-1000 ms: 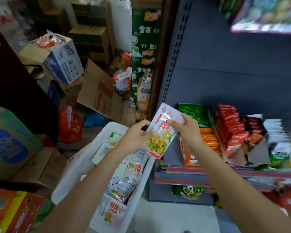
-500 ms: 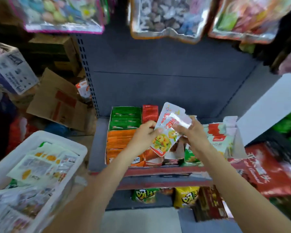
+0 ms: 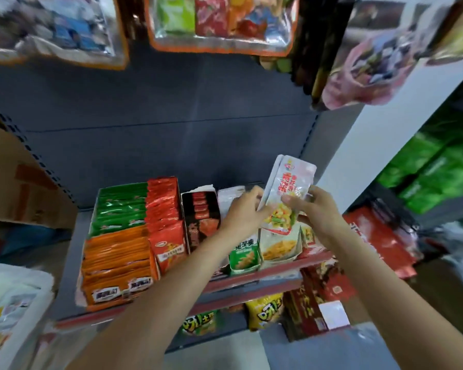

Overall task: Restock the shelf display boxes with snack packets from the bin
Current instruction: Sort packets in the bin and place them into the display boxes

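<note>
I grip a small stack of white snack packets [image 3: 288,193] with both left hand [image 3: 245,212] and right hand [image 3: 314,209], above the shelf's display boxes [image 3: 278,252].

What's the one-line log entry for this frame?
left hand: grips packets | right hand: grips packets | snack packets: above shelf display box | stage: placing

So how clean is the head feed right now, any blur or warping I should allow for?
Head view: the held packets and both hands, left hand and right hand, read fairly sharp; the hanging bags at the top and the white bin at the lower left are smeared. Wide-angle bending curves the shelf edge; glare streaks the orange packets.
</note>
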